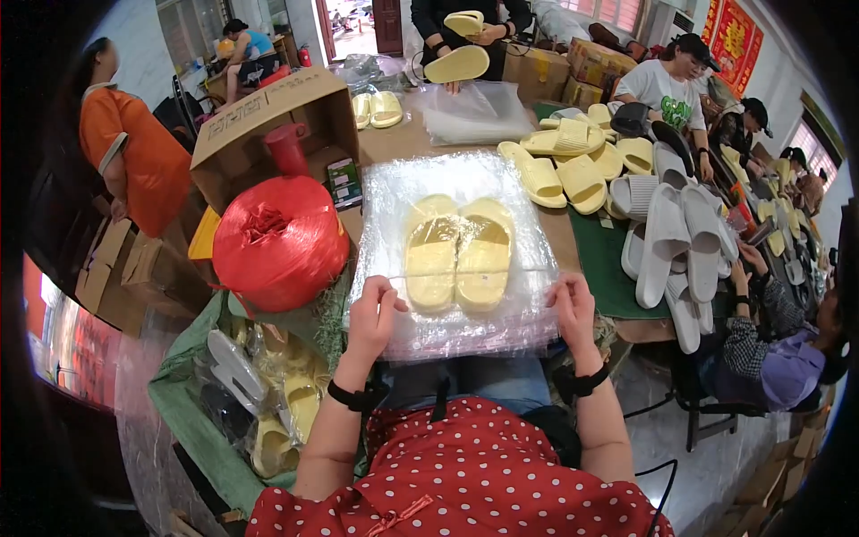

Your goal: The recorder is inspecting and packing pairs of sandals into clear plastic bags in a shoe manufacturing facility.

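A pair of pale yellow slide slippers [485, 255] lies side by side, soles down, within a clear plastic bag [447, 333]. Under it is a stack of similar clear bags [380, 210] at the table's near edge. My left hand [374, 315] is closed, fingers curled, on the bag near its left edge. At the opposite edge my right hand [573, 309] pinches the plastic too. A crease in the film runs across the slippers between both hands. Glare hides where one layer of plastic ends and another begins.
Left stand a red twine roll [282, 242], an open carton [228, 134] with a red mug [286, 150], and a green sack [183, 385] of bagged slippers. Loose yellow slippers [582, 183] and white slippers [667, 242] pile up right. Across the table, a person holds a yellow slipper [456, 65].
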A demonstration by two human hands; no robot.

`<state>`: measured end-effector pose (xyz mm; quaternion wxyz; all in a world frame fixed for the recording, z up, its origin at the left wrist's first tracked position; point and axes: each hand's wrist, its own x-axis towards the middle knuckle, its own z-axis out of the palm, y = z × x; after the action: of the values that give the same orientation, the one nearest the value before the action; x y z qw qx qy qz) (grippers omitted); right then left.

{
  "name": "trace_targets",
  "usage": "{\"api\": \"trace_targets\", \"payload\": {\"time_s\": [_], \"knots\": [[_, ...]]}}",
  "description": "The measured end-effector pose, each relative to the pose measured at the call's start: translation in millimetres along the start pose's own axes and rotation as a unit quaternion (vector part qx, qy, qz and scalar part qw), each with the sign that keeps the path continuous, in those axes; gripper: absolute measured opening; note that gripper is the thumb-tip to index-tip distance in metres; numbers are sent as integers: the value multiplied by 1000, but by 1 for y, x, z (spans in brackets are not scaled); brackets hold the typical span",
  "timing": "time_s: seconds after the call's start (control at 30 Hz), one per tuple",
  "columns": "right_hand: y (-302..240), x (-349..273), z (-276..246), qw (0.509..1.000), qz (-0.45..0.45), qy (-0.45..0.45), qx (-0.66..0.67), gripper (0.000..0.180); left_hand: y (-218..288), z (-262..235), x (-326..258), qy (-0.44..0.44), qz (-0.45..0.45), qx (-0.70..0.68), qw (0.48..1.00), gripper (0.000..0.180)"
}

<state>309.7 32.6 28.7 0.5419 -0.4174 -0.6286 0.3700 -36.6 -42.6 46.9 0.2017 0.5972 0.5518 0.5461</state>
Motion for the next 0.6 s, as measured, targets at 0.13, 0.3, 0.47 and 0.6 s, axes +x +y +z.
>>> {"api": "trace_targets", "payload": {"time_s": [0.13, 0.3, 0.47, 0.6], "knots": [[4, 13, 6, 998, 18, 63, 22, 14, -1, 12, 11, 14, -49, -2, 999, 8], [28, 24, 4, 993, 65, 96, -17, 17, -10, 26, 15, 21, -166, -18, 986, 12], [29, 23, 15, 952, 83, 88, -282, 19, -33, 30, 15, -2, -215, -81, 973, 12], [-13, 20, 37, 866, -169, 173, -437, 47, -28, 31, 15, 11, -211, -85, 974, 12]]}}
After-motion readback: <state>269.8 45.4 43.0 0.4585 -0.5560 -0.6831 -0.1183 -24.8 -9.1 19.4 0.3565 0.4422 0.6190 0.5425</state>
